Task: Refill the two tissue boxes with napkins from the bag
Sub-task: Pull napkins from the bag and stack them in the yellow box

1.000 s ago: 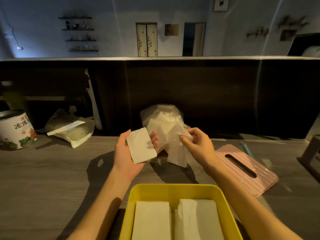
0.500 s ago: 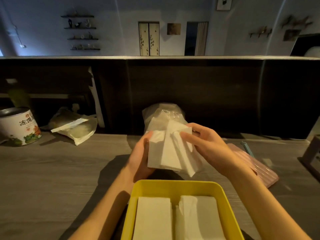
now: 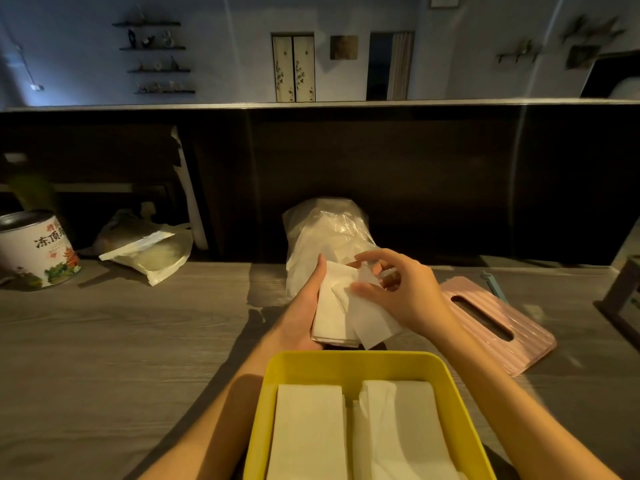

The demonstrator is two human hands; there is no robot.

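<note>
Here's the left hand (image 3: 304, 306) cradling a small stack of napkins (image 3: 337, 313) from beneath, fingers curled up along its left edge, right above the far rim of the yellow tissue box (image 3: 263, 410). The right hand (image 3: 398, 292) comes over the top, thumb and fingertips pinching the loose upper sheets, which fan out crookedly toward the right. Behind them stands the clear plastic bag (image 3: 322, 230) on the counter (image 3: 121, 341), more napkins inside. The yellow box sits nearest the camera, already carrying two piles side by side. The pink lid (image 3: 498, 323), slot up, lies flat to the right.

The job now, I'd say, is squaring that bundle: tap the edges flush against the left palm, press the stray sheets down flat, then lower the lot level onto one pile so no corner folds under. Keep the grip light, since these thin sheets look apt to slide apart. A second box isn't in sight.
</note>
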